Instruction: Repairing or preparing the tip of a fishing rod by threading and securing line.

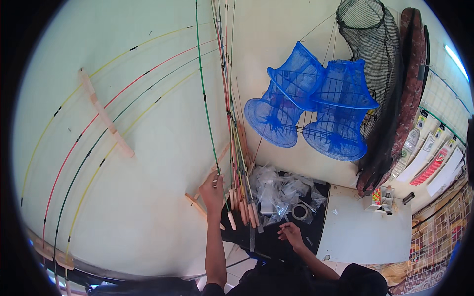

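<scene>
My left hand [212, 191] is raised in front of the wall, its fingers closed around a thin green fishing rod [207, 113] with dark bands. The rod stands nearly upright, and its pale handle [231, 220] hangs below the hand. Just right of it, a bundle of fishing rods [243, 207] with wooden handles leans into the corner. My right hand [292, 236] hovers over the black tabletop [276, 241], fingers loosely bent and apart, with nothing visible in them. A roll of tape [299, 212] and a heap of clear plastic bags [276, 190] lie beyond it.
Several coloured rods rest across a wooden wall rack [106, 112] at left. Blue net traps [340, 101], a dark mesh net [363, 19] and a long brown rod bag [402, 98] hang at right. A white table [368, 237] adjoins the black one, bearing a small compartment box [382, 200].
</scene>
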Tool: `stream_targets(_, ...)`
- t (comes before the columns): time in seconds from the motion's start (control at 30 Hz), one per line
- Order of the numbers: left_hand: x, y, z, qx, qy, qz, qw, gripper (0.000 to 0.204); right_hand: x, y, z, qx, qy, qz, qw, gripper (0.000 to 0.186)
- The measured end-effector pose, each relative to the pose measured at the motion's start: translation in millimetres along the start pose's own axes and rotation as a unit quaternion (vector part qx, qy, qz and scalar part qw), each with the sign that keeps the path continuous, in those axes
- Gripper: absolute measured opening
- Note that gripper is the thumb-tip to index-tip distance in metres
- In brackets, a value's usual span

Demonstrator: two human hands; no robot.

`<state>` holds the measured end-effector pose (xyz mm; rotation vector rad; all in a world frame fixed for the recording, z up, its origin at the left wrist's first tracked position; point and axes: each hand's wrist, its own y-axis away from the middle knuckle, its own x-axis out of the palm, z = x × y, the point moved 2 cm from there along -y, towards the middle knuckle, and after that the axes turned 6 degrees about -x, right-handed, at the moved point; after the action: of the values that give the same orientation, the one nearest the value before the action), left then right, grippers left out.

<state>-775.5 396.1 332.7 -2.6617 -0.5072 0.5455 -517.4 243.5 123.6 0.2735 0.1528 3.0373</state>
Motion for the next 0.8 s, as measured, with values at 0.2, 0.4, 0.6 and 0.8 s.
stream_targets(0.2,-33,47,-31,-0.056,0.061,0.025,0.996,0.023,25,3,13,-0.008,0.03,0.075,0.997,0.016)
stream_targets(0.4,-24,90,-46,-0.086,0.113,0.097,0.985,0.022,53,23,47,-0.12,0.101,0.169,0.973,0.029)
stream_targets(0.6,4,131,-85,-0.118,0.239,0.18,0.947,0.027,38,58,66,-0.213,0.19,0.172,0.943,0.032)
stream_targets(0.8,60,183,-139,-0.098,0.255,0.264,0.925,0.028,-33,109,79,-0.158,0.182,0.133,0.961,0.021)
